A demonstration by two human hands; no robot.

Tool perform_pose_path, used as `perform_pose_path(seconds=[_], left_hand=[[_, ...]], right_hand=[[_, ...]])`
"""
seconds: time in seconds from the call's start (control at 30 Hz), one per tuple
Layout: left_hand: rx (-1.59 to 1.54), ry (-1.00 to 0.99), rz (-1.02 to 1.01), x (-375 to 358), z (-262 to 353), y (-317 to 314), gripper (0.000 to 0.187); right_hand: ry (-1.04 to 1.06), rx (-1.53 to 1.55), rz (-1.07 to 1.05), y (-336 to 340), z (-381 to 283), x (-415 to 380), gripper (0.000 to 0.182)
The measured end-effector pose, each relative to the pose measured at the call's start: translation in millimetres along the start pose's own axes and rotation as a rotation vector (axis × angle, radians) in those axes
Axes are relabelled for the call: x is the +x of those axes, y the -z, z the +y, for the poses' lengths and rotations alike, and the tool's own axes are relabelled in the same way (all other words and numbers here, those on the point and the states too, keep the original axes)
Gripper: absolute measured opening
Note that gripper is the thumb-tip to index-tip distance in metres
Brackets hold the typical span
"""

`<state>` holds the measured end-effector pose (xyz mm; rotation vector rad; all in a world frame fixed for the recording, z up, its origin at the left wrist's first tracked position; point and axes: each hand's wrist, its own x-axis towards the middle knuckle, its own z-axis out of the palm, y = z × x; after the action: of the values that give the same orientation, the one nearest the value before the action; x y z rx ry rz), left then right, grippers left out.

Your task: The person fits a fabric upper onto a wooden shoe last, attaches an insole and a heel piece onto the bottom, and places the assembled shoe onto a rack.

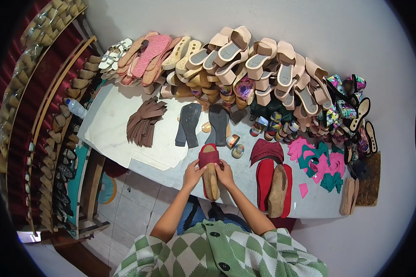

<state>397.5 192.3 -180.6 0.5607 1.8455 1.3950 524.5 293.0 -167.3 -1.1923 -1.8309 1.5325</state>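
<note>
Near the front edge of the table, both my hands grip a wooden shoe last (211,180) with a red upper (209,157) across its front and a red sole edge along its side. My left hand (193,175) closes on its left side, and my right hand (224,174) closes on its right side, fingers by the upper's lower edge. To the right lie two red soles (265,180), with another wooden last (277,191) resting between them. Dark red upper pieces (266,151) lie just above. Beyond my hands are dark grey soles (188,122) and small rolls (238,150).
Heeled sandals (233,46) are piled along the wall. Brown strips (145,121) lie on a white sheet (108,124) at left. Pink and teal scraps (326,164) sit at right. A shelf of lasts (48,161) and a water bottle (76,108) stand left.
</note>
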Motion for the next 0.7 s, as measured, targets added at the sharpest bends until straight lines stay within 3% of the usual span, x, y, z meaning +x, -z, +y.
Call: perform_pose_path(seconds=[0.17, 0.33, 0.7], left_hand=[[0.045, -0.029, 0.021, -24, 31, -3, 0.055], [0.269, -0.139, 0.11, -42, 22, -28, 0.054], [0.362, -0.179, 0.235, -52, 32, -49, 0.052]], right_hand=[[-0.022, -0.191, 0.143, -11, -17, -26, 0.043], [-0.069, -0.108, 0.181, -19, -34, -43, 0.042], [0.026, -0.061, 0.286, -21, -36, -44, 0.038]])
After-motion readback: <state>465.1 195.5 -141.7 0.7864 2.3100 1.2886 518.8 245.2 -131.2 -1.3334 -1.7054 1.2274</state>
